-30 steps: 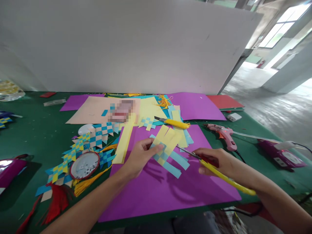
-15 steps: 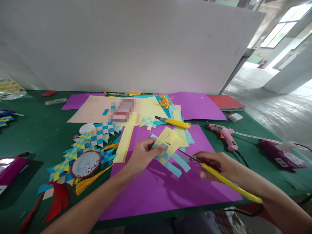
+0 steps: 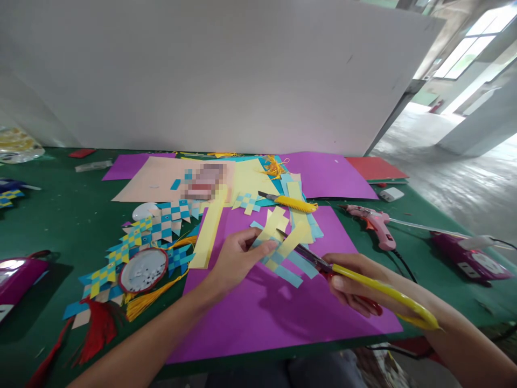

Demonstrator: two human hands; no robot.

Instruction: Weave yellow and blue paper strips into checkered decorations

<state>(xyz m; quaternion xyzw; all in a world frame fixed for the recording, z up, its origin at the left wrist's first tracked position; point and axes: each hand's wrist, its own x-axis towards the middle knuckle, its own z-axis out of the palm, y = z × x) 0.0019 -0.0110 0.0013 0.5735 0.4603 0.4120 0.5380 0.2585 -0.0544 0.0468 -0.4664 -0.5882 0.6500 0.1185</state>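
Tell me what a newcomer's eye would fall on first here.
Probably the bright purple sheet front and centre, with the left hand holding woven yellow-and-blue paper over it and the right hand gripping yellow-handled scissors. Then the red tassel at lower left and pink glue gun on the right.

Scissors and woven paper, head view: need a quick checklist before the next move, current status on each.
1. Left hand gripping the woven paper: ok, thumb and fingers pinch it.
2. Right hand holding the scissors: ok.
3. Scissor tip safely away from left thumb: cannot tell; they look close, depth unclear.
4. Utility knife blade retracted: not ok, blade is out.
5. Glue gun cool: cannot tell; it lies on the green table.
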